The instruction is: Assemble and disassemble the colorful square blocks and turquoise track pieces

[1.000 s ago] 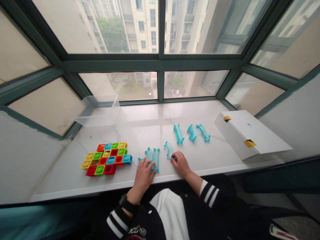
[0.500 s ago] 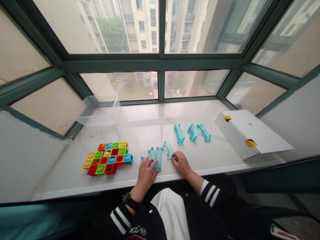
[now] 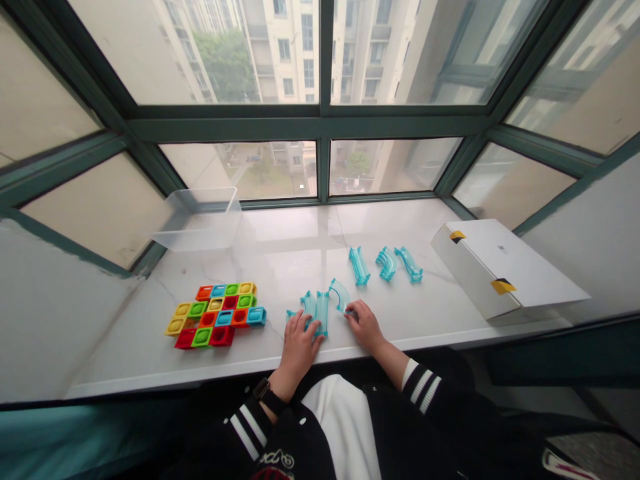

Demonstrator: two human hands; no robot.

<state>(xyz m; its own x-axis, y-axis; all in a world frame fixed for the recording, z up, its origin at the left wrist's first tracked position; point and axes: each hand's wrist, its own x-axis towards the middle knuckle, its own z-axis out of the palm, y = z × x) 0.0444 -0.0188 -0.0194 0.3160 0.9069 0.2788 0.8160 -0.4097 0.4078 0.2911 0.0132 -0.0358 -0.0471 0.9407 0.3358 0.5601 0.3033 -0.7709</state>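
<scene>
My left hand (image 3: 299, 350) grips the near end of a clear blue straight track piece (image 3: 322, 313), with a clear blue curved track piece (image 3: 309, 304) just left of it. A small track end (image 3: 291, 315) pokes out beyond my left fingers. My right hand (image 3: 364, 327) pinches the lower end of another curved track piece (image 3: 339, 295), which touches the straight one. Farther back stand several loose track pieces (image 3: 386, 264). To the left lies a grid of red, yellow, green and blue plastic blocks (image 3: 215, 315).
A transparent plastic bin (image 3: 197, 220) stands at the back left of the white marble windowsill (image 3: 280, 233). A white cardboard box (image 3: 505, 270) with yellow-and-black tape lies at the right. Green-framed windows rise behind the sill.
The straight track piece has moved right and now meets the curved piece held by my right hand. My left hand has shifted right with it.
</scene>
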